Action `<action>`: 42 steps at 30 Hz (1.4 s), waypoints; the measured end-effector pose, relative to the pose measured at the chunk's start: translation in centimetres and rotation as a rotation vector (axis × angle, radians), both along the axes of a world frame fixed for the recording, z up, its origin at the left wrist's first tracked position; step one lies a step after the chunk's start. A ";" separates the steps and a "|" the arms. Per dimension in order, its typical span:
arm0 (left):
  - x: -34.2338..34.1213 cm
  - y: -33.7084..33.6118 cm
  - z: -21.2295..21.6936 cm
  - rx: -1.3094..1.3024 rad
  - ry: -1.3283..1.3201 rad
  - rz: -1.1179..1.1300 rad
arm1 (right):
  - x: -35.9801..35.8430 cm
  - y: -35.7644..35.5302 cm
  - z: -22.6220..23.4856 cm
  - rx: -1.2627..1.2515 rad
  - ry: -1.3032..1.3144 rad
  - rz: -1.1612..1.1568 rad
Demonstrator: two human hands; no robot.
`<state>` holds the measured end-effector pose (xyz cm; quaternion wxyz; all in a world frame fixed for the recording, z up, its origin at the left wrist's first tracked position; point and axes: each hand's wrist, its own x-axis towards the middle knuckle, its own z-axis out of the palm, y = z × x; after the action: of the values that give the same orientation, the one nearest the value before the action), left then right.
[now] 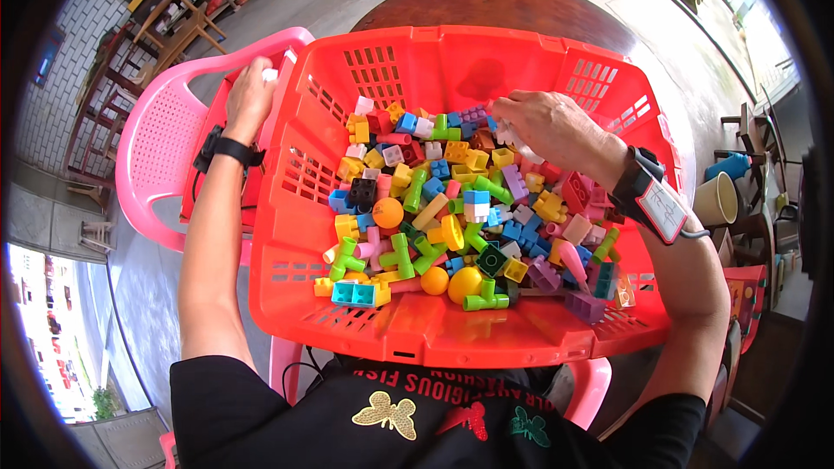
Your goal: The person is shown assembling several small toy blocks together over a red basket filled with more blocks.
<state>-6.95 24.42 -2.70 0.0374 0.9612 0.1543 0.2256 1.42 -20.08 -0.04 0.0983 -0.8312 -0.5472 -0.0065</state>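
The blocks (pixel 476 206) lay in a loose heap of many colours at the middle of the frame, with an orange ball (pixel 387 213) among them, left of centre. Around them rose the red basket (pixel 434 56), its slotted walls leaning outward.

What I would have watched was the small white piece (pixel 270 75) at the upper left, near the basket's rim. It was held by so little that a loosened grip could, I judged, have dropped it between the basket and the pink chair (pixel 152 156). A careless sweep through the heap might also have set the ball rolling or knocked loose bits over the side.

The left hand (pixel 250 104) was curled almost into a fist, thumb and forefinger pinching the white piece. The right hand (pixel 552 122) hung over the upper right of the heap, its fingers bent down toward the blocks; something pale showed beneath it, but I could not tell whether the fingers were pressed together or held it.

Farther out, a round brown table (pixel 486 4) filled the top of the frame, and a cream bucket (pixel 717 200) showed at the right.
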 end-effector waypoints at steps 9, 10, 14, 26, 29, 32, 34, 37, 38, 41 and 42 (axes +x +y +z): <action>-4.1 6.6 -7.0 -0.198 0.131 0.201 | -0.2 0.4 0.0 -0.037 0.016 -0.026; -4.1 7.5 -7.6 -0.262 0.117 0.135 | -0.1 0.4 0.0 -0.038 0.024 -0.025; -3.1 6.6 -7.1 -0.581 0.090 0.123 | -0.3 0.1 0.1 -0.017 0.043 -0.019; 0.0 -20.9 8.8 -0.533 0.159 -0.833 | 1.1 -0.8 -0.2 0.002 -0.016 -0.040; -1.2 -26.6 5.6 -0.305 0.336 -1.274 | 2.3 -1.0 -0.3 -0.017 -0.040 -0.027; -4.0 -30.0 2.6 -0.080 0.702 -1.421 | 2.6 -0.9 -0.2 -0.017 -0.056 -0.065; -4.7 -30.6 1.3 0.185 0.589 -1.457 | 2.5 -1.0 -0.3 -0.004 -0.047 -0.065; -3.7 -29.8 -0.7 0.237 0.438 -1.493 | 2.4 -0.7 -0.4 0.008 -0.028 -0.049; -3.7 -29.8 -1.1 0.234 0.439 -1.494 | 2.4 -0.6 -0.5 0.008 -0.018 -0.032; -3.7 -29.9 -1.8 0.286 0.302 -1.486 | 2.0 -0.7 -0.4 -0.039 -0.021 -0.047; -3.7 -29.9 -1.7 0.287 0.354 -1.496 | 1.9 -0.7 -0.4 -0.042 -0.020 -0.042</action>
<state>-10.63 -5.45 -4.42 0.0299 0.8269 -0.5615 0.0017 3.32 -20.75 -0.45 0.0753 -0.8442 -0.5306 -0.0053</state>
